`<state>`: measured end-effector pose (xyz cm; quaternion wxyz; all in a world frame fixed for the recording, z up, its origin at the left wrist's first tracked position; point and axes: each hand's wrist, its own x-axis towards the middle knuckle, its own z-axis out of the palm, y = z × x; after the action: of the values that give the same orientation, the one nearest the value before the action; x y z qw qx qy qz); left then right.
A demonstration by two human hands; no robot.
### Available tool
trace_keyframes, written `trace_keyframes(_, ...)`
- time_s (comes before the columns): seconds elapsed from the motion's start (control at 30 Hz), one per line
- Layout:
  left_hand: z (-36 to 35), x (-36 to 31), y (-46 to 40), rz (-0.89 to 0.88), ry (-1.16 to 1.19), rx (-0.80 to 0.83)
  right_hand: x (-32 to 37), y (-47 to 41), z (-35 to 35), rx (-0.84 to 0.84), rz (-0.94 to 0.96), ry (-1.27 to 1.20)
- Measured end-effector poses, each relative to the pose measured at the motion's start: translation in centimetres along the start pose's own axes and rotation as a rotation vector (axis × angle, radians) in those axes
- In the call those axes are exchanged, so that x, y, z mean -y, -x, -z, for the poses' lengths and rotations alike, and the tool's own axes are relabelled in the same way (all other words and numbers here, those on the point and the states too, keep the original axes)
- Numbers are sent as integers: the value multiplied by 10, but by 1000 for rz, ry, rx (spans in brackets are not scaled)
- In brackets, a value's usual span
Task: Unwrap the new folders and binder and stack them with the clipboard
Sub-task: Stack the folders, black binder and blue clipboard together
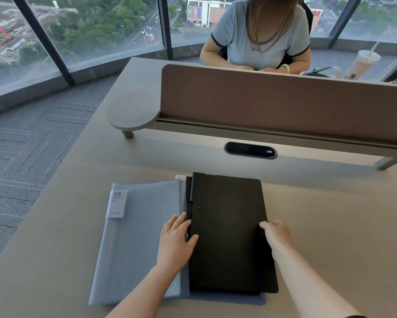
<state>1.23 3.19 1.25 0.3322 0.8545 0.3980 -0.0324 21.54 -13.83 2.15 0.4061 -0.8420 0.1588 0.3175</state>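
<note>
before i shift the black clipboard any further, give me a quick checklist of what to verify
1. Left hand on the black clipboard: ok, fingers rest at its left edge.
2. Right hand on the clipboard: ok, it grips the right edge.
3. Clipboard squared with the stack: not ok, it sits to the right, and the grey-blue folder sticks out on the left.
4. Folder unwrapped: cannot tell, its white label marked 20 shows, but any film is unclear.
5. Binder located: cannot tell, dark layers lie under the clipboard.
6. Desk free to the right: ok.
</note>
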Motion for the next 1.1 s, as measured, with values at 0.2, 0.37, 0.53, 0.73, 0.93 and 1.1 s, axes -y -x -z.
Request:
trace_keyframes(0.2, -1, -2, -1, 6, -9, -4, -6, 0, 0, 158, 18, -28)
trace_keyframes(0.37, 0, 0, -2, 13, 11, -5, -10, -2, 3, 218, 17, -55)
trace_keyframes(0.53, 0, 1, -1, 25, 57, -20, -6, 0, 3, 250, 13, -107)
trace_keyframes(0.73, 2, 6, -3, 28, 121, -20, -4, -2, 2, 355, -81, -157)
trace_keyframes(0.93, 5, 9, -3, 32, 134, -25, -4, -6, 2, 358, -101, -211)
trace_keyframes(1.1, 6, 8, -5, 28, 101, -41, -5, -12, 16, 335, -96, -208)
